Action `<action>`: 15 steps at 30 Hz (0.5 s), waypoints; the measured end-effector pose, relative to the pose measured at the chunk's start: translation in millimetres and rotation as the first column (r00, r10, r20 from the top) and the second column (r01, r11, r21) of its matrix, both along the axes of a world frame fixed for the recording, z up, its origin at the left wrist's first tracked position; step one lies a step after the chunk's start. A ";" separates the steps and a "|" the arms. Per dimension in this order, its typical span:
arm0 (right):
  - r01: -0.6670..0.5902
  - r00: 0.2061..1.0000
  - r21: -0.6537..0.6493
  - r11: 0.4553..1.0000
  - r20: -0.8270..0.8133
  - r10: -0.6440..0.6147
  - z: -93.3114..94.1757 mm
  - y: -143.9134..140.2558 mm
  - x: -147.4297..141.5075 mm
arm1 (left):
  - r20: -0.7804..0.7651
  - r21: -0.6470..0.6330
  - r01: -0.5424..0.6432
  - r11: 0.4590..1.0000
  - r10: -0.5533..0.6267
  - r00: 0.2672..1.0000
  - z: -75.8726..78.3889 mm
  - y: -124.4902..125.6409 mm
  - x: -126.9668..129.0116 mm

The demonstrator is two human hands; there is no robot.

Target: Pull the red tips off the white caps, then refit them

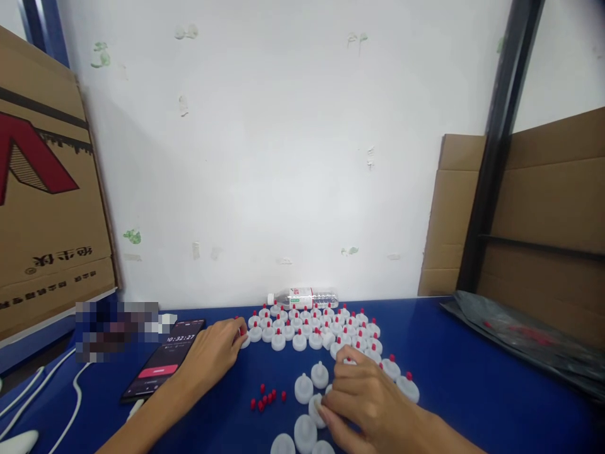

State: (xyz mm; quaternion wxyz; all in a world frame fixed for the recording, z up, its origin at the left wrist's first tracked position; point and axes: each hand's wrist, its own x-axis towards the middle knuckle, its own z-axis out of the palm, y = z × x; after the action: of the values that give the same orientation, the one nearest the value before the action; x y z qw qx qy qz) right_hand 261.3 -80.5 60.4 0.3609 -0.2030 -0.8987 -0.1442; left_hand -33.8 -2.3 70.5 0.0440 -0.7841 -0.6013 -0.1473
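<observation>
Head | left grip [212, 354] pinching capped nozzle [244, 340] | right grip [366, 397] closed on white cap [316, 408]

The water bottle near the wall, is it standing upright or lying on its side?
Lying on its side. The water bottle stretches flat along the blue table behind the rows of white caps, its cap end pointing left.
</observation>
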 end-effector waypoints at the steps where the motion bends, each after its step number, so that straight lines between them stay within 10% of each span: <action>1: 0.009 0.999 -0.008 1.000 -0.041 -0.010 1.4 -0.1 0.3 | 0.011 0.009 -0.007 1.000 0.007 1.000 1.3 -0.9 1.7; 6: 0.169 0.975 -0.163 0.972 -0.115 -0.189 9.1 -3.0 2.3 | 0.176 0.220 0.191 0.957 -0.232 0.957 -2.7 -17.8 21.1; 10: 0.182 0.980 -0.180 0.967 -0.047 -0.193 10.1 -5.6 1.2 | 0.132 0.476 0.467 0.746 -0.585 0.800 -12.5 -46.3 47.1; 12: 0.131 0.989 -0.183 0.974 -0.041 -0.141 9.2 -5.6 -0.3 | 0.017 0.542 0.525 0.656 -0.633 0.774 -14.2 -58.1 57.3; 15: 0.092 0.993 -0.178 0.980 -0.060 -0.104 8.2 -3.8 -2.3 | -0.042 0.538 0.526 0.658 -0.603 0.797 -13.5 -64.7 63.9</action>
State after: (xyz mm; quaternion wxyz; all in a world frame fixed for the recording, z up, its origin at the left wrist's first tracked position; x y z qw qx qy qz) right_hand 259.0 -84.3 68.6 0.3650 -0.2826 -0.8839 -0.0752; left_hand 30.2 -67.0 56.9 0.1656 -0.8764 -0.2652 -0.3662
